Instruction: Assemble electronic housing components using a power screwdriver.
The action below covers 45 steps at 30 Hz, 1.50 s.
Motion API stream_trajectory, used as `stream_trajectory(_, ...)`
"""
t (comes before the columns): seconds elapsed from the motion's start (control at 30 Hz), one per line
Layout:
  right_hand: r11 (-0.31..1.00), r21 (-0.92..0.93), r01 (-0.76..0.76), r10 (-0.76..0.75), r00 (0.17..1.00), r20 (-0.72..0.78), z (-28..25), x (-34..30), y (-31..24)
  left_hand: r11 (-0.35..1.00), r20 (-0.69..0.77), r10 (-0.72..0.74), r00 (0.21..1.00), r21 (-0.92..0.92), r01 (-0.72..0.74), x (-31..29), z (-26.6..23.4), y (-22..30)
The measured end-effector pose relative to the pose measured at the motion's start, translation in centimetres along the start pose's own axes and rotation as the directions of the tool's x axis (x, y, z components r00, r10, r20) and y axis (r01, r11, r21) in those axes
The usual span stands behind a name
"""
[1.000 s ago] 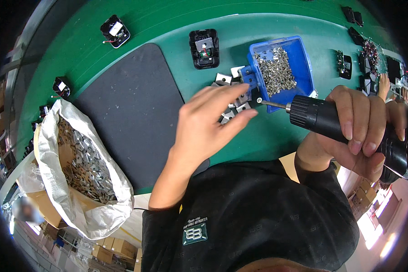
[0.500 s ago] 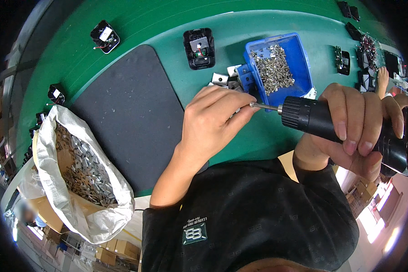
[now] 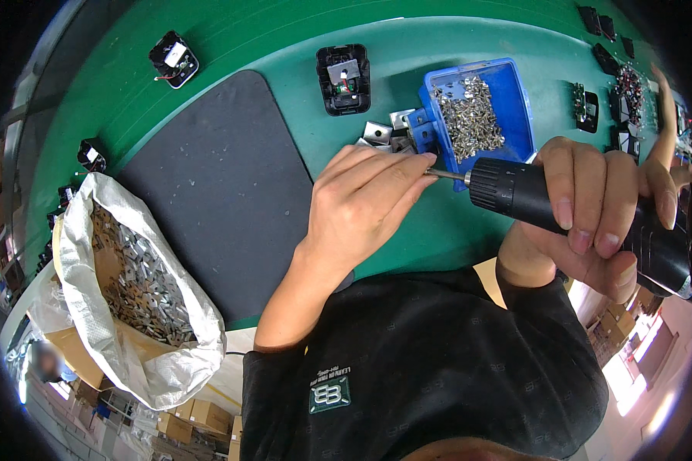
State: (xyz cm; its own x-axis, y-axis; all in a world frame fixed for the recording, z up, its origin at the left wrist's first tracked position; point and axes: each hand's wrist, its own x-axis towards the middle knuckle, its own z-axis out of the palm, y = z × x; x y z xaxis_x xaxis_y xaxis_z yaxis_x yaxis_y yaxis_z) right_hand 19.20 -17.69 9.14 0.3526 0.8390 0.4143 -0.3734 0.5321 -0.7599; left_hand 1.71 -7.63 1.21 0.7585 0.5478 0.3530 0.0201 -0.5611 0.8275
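Note:
My right hand (image 3: 592, 203) wraps around a black electric screwdriver (image 3: 511, 187), held level with its bit pointing left. The thin metal bit (image 3: 447, 175) reaches the fingertips of my left hand (image 3: 365, 192). Those fingers are pinched together at the bit's tip; whatever lies between them is hidden. Just beyond the left hand, several silvery metal plates with holes (image 3: 377, 133) lie beside a blue bin (image 3: 523, 115). Small metal screws (image 3: 469, 115) fill part of that bin.
A dark mat (image 3: 215, 184) covers the left of the green table. White sack (image 3: 142, 369) with many small metal pieces stands at the near left. A black housing with a circuit board (image 3: 344, 81) sits ahead; another (image 3: 174, 60) is farther left. A co-worker's arm (image 3: 663, 131) shows at right.
The screwdriver has shifted slightly left, and its bit tip now meets the left fingertips, which cover the small shiny piece seen there before. The view has tilted a little.

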Motion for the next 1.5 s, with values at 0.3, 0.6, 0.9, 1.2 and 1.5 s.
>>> stream_trajectory(0.3,1.000,-0.017,-0.018,0.016,0.997,-0.078,-0.3,-0.5,-0.2,0.959,0.008,0.037,0.999,0.280,-0.038,2.1,-3.9,-2.4)
stream_trajectory(0.6,0.999,-0.024,0.039,-0.040,0.996,-0.079,0.3,0.2,0.8,0.935,0.214,-0.043,0.976,0.354,-0.036,4.8,-5.7,-6.7)
stream_trajectory(0.9,0.976,-0.188,0.113,-0.128,0.989,-0.072,1.0,2.0,3.2,0.956,0.250,0.023,0.968,0.279,-0.094,4.9,-5.2,-6.8)
stream_trajectory(1.2,0.922,-0.367,0.120,-0.186,0.971,-0.150,2.0,3.9,7.8,0.977,0.209,0.053,0.977,0.191,-0.093,4.5,-5.5,-7.2)
stream_trajectory(1.5,0.949,-0.282,0.141,-0.191,0.968,-0.160,1.2,3.8,8.6,0.975,0.162,0.080,0.983,0.193,-0.111,3.9,-5.3,-7.9)
